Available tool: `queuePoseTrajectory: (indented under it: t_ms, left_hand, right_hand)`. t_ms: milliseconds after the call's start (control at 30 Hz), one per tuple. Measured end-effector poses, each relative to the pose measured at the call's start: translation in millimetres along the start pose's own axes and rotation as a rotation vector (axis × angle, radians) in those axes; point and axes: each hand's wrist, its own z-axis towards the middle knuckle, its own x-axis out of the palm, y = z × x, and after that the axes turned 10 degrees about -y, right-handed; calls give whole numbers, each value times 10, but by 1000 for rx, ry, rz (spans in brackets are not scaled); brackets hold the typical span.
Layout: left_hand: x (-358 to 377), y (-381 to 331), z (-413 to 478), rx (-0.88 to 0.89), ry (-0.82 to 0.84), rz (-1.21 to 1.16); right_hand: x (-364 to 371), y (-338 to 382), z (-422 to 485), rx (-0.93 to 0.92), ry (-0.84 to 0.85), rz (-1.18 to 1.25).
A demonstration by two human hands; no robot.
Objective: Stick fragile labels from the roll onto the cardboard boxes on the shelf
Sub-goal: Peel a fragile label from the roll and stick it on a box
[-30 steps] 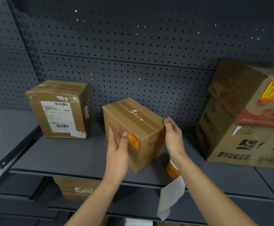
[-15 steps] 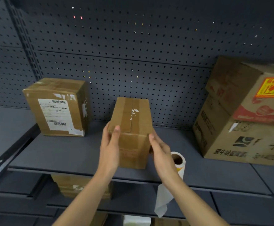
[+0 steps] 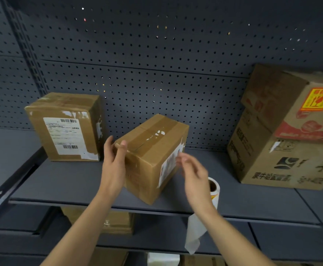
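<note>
On the grey shelf (image 3: 60, 181), before perforated panelling (image 3: 156, 54), rests a cardboard box (image 3: 151, 150).

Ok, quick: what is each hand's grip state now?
Left hand: grips the middle box at its corner.
Right hand: open, blurred, holding nothing.

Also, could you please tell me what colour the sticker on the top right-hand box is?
The sticker is yellow with a red border and symbols; head view.

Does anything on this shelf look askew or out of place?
The middle box sits turned at an angle to the front edge of the shelf, unlike the left box. The backing strip of the label roll hangs down over that edge.
</note>
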Motion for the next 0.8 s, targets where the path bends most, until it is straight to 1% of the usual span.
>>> queuePoseTrajectory:
  t_ms: [67,133,200,300,433,633,800]
  left_hand:
    - [-15,2,-172,28,-32,-16]
    - [-16,17,-381,47,-33,-58]
    - [10,83,-592,65,2,-93]
    - [86,213,-801,65,65,-52]
    - [179,251,-853,29,107,-39]
    - [101,334,-645,10,172,-92]
    - [82,320,-291,76,311,-127]
  right_hand:
    - [-46,31,264,0,-101,-5]
    - [-66,85,510,23,-144,-25]
    - [-27,119,710,54,-127,-30]
    - [98,133,929,119,-68,-66]
    - [235,113,1037,167,29,-95]
    - [94,95,929,140,-1,-52]
    - [-173,65,789,68,-24,-91]
